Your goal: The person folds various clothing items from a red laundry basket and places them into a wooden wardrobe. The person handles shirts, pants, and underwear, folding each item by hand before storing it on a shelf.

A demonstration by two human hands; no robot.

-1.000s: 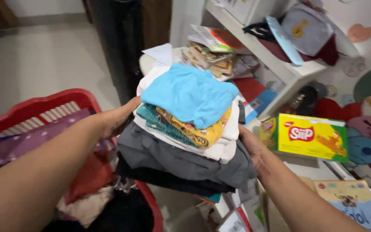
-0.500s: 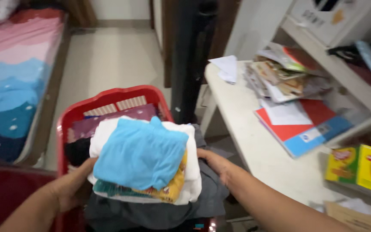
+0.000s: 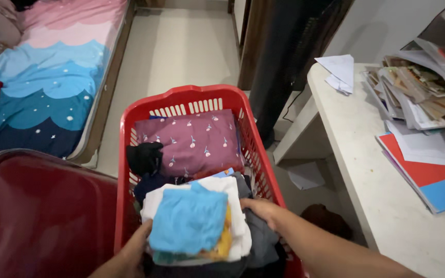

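Beside the bed (image 3: 42,98), over a red basket (image 3: 181,100), my left hand (image 3: 132,252) and right hand (image 3: 261,210) grasp a folded clothes stack (image 3: 197,224) (blue piece on top).

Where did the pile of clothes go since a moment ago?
The pile of folded clothes came away from the shelves and down into the red basket, beside the purple flowery cloth. The left hand and right hand kept their grip on its sides all the way. The blue piece stayed on top, and the pile stayed neatly stacked.
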